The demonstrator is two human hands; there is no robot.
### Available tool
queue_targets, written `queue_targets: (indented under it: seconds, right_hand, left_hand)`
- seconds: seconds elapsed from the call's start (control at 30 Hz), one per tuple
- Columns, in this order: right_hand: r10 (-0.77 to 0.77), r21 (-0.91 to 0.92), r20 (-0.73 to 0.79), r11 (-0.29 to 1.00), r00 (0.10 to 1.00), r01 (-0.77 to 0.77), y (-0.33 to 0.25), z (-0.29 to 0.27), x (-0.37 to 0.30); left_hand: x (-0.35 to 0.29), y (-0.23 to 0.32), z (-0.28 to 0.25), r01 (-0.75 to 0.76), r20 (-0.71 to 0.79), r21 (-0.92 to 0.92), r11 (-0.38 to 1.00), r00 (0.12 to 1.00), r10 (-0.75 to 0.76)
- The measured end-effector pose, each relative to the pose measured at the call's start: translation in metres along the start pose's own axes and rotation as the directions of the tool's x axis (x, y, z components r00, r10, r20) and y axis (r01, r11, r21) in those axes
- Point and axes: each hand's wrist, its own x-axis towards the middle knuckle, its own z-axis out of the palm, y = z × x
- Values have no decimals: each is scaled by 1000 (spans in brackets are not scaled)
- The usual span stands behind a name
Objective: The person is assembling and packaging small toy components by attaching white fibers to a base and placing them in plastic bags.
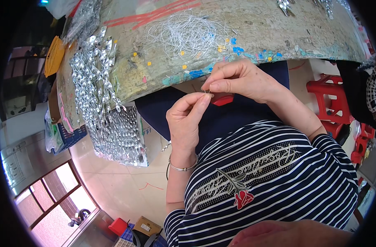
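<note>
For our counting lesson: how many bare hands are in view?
2: the left hand, and the right hand higher and further right, both by the worktable.

The left hand [185, 118] is pinching its fingers [201, 103], and the right hand [243, 81] is pinching close beside the left hand.

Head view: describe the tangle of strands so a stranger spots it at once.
Find the worn worktable across the top. Beyond the left hand, beside the red strips, lies the whitish tangle of strands. Thin, loose loops set it apart from those strips and the twisted silver strands.
</note>
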Motion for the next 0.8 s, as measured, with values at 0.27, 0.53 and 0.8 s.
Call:
queue_targets:
  seconds: [0.27, 0.53, 0.8]
  right_hand:
    - [-15, -35, -8, 999, 1000, 15, 3, -1, -1]
    - [-100, -225, 3, 969, 995, 98, 2, -1, 0]
    - [-131, -323, 22, 937, 991, 131, -4, 1, 1]
  left_hand:
    - [-1, 2, 2, -13, 9, 95, 995, 1000, 12]
    - [0, 1, 0, -4, 18, 157, 988, 1000, 1]
    - [0, 10, 1, 77, -7, 164, 983, 997, -77]
